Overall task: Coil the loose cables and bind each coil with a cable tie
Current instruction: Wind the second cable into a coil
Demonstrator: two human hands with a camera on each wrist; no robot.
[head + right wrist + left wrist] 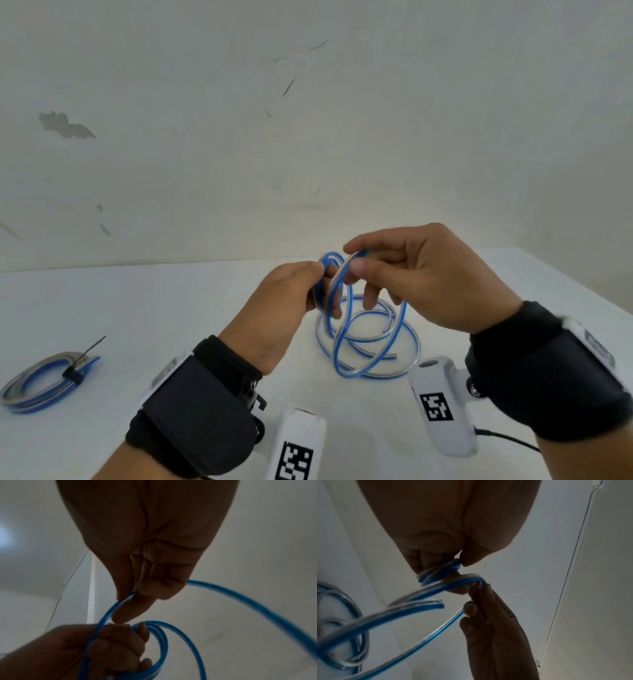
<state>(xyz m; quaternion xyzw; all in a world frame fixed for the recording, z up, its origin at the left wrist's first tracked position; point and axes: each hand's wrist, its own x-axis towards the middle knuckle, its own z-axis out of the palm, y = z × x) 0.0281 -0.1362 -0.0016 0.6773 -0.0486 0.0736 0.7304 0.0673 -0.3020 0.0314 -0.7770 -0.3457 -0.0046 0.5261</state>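
Observation:
A blue and clear cable [371,342] lies partly in loose loops on the white table [171,308]. My left hand [320,277] is raised above it and grips a small bundle of coiled loops [439,573]. Just to the right, my right hand [351,257] pinches a single strand [120,604] between thumb and forefinger, close against the left hand. A cut cable end [441,603] hangs free below the held loops. In the right wrist view the left hand [106,646] holds several turns [161,642].
A finished blue coil [41,382] bound with a black tie [73,375] lies at the table's near left. A marked grey wall [308,137] stands behind the table, whose far right corner [520,250] is in sight. A thin black lead [507,440] runs off at the lower right.

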